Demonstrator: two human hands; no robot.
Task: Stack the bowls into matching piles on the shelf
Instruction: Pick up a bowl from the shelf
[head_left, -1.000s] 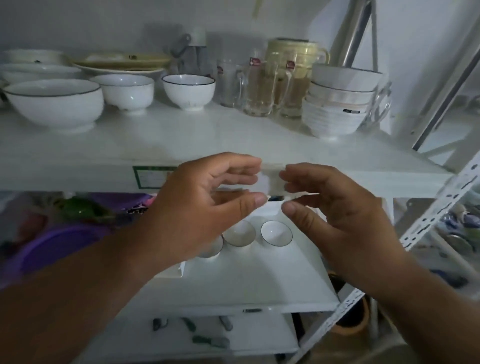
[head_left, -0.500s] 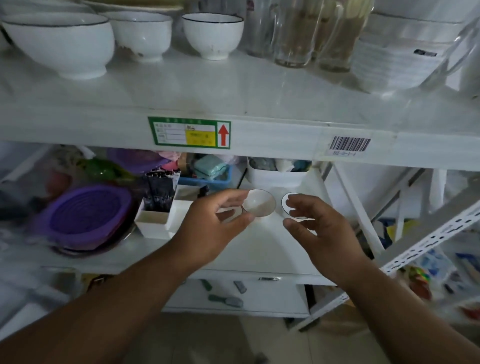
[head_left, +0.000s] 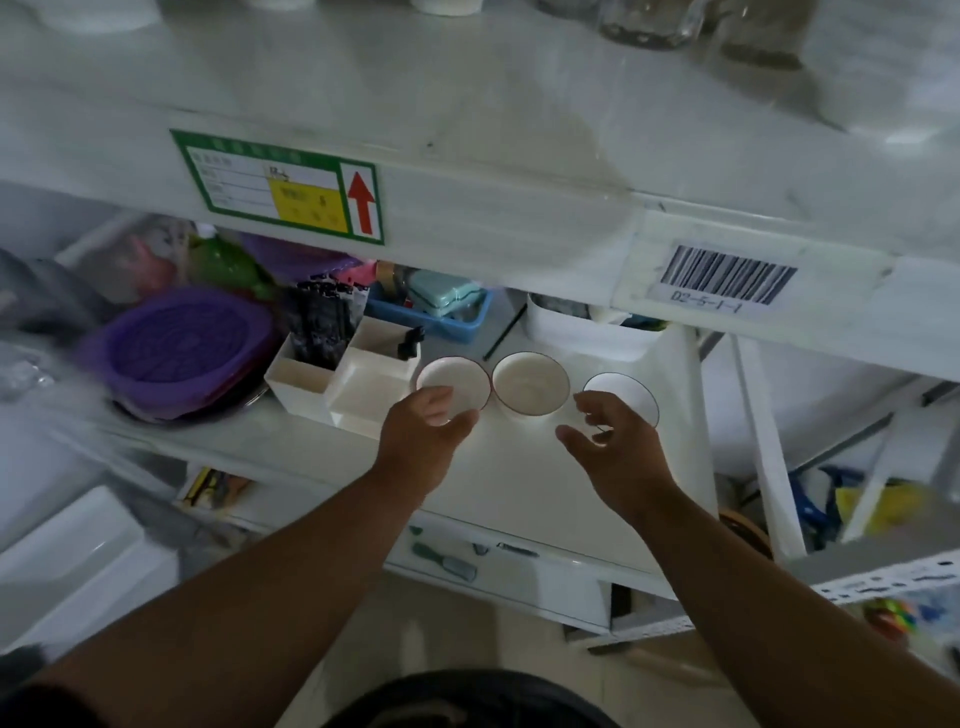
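Three small bowls sit unstacked in a row on the lower shelf (head_left: 519, 467); nothing piled yet.
Your left hand (head_left: 426, 441) reaches over the left bowl (head_left: 457, 379), your right hand (head_left: 618, 452) over the right bowl (head_left: 623, 389); both relaxed, holding nothing; middle bowl (head_left: 530, 384) untouched.

Left hand (head_left: 427, 434) and right hand (head_left: 609, 441) reach forward, fingers relaxed.

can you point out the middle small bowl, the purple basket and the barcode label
middle small bowl (head_left: 530, 383): head view, on its pale inner floor
purple basket (head_left: 179, 345): head view, on its ribbed inside
barcode label (head_left: 727, 274): head view, on the black bars
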